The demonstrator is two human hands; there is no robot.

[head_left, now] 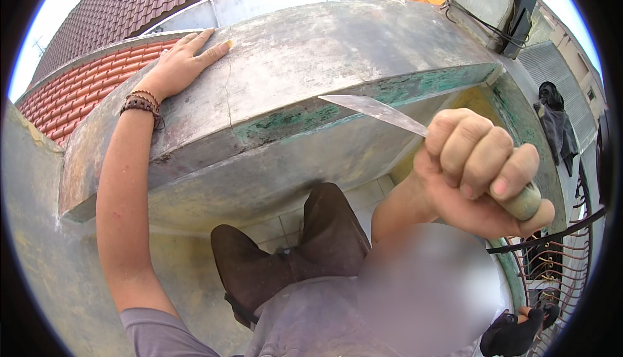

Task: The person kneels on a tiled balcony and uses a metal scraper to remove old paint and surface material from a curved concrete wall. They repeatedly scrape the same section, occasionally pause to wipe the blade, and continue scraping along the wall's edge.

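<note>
My left hand (185, 65) lies flat on the top of a weathered concrete ledge (305, 52), fingers spread and holding nothing. Raised on the right, my right hand (480, 169) is closed in a fist around a scraper (383, 112). Its thin metal blade points left, in front of the ledge's front edge; whether it touches is hard to tell. The rounded end of the handle shows beneath my fingers. Patches of green paint (285, 123) cling to that front edge, with bare grey between them.
Below the ledge, a stained wall (272, 162) runs down to floor tiles near my knees. At right stand a grey post with cables (490, 7), hanging dark cloth (557, 123) and curved metal bars (568, 260). Tiled roofs (117, 13) rise beyond the ledge.
</note>
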